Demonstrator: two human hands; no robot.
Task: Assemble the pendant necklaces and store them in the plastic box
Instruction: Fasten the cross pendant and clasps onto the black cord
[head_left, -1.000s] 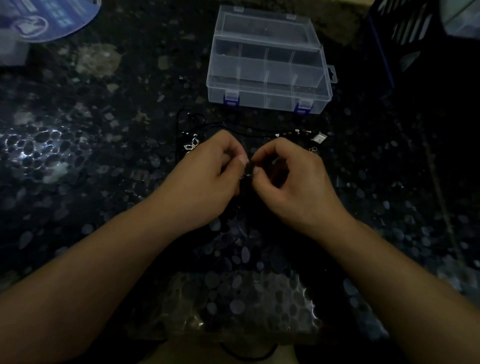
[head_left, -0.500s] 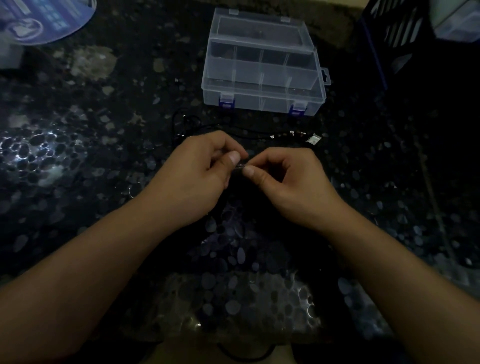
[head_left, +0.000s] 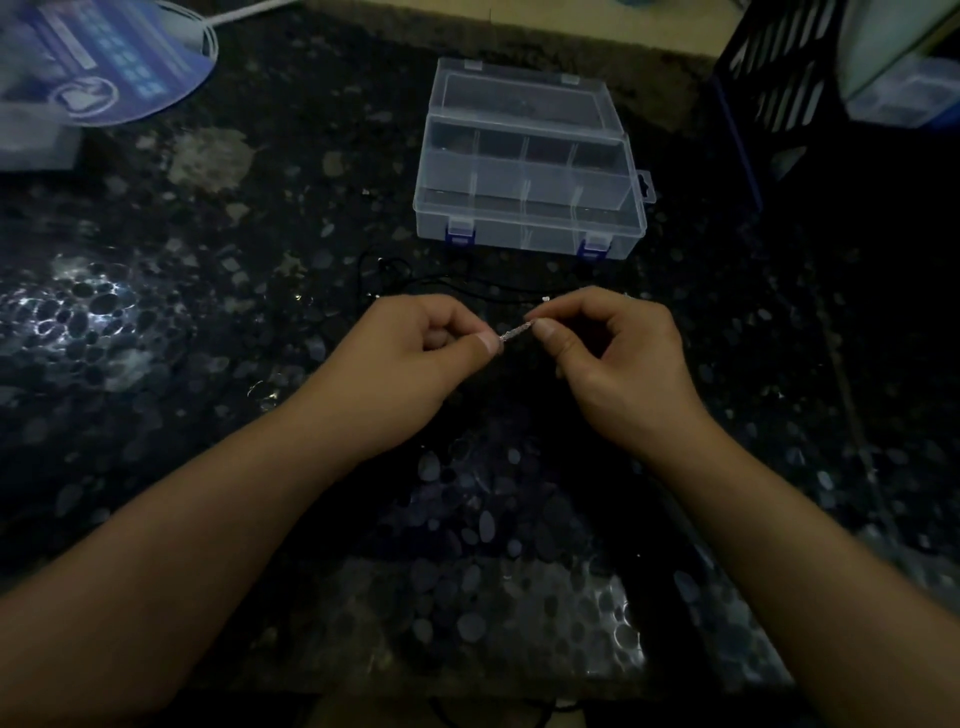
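dim, underexposed | glare patches on glossy table (head_left: 78, 322) | corners blurred, wide-angle bending

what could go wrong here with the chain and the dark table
The left hand and right hand pinch only the ends of a short silvery chain over the dark speckled table. If a pinch slips, the chain could be hard to find on that pattern. A black cord lies just behind the hands and might snag a finger. The plastic box looks shut, so storing will probably need a free hand.
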